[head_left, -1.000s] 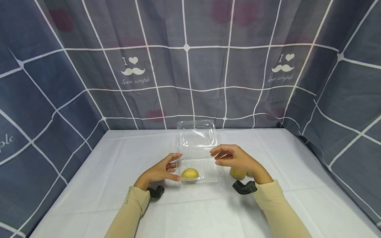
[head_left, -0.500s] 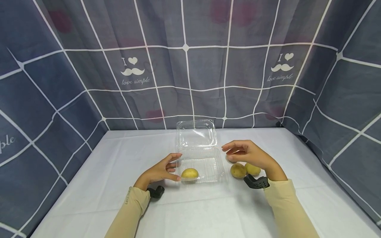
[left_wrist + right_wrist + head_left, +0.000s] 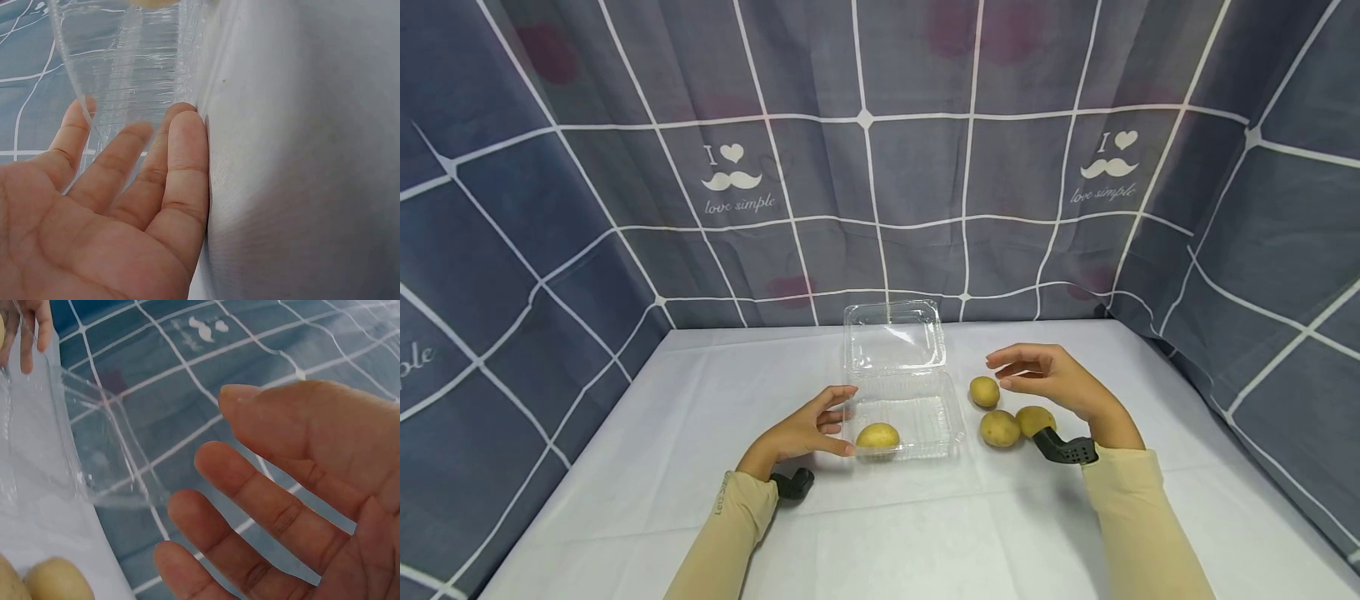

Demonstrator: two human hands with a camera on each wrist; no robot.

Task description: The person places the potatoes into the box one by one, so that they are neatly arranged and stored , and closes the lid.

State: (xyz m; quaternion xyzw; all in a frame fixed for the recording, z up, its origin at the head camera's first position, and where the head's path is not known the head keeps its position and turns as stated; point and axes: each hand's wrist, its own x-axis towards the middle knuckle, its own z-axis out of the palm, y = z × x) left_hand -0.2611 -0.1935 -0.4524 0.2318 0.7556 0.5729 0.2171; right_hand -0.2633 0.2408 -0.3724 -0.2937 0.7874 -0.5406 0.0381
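Head cam: left hand (image 3: pixel 805 429) loosely spread at a clear plastic hinged box (image 3: pixel 917 412), 1 oval yellow potato (image 3: pixel 877 436) inside; right hand (image 3: pixel 1063 383) half-curved, empty, near 3 roundish yellow potatoes (image 3: pixel 1000 428)

Left wrist: fingers nearly straight, not wrapped round anything

Right wrist: fingers loosely apart

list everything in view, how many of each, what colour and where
plastic container: one, clear, standing open mid-table, lid towards the curtain
potato in the container: one, yellow, front left of the base
loose potatoes: three, yellow-brown, on the cloth right of the container
tablecloth: one, white, covering the table
curtain: grey-blue with white lines and prints, behind and at both sides; number of pieces unclear
wrist devices: two, black, one at each wrist
sleeves: two, beige, on the forearms
left hand: one, bare, at the container's left side
right hand: one, bare, beside the farthest loose potato
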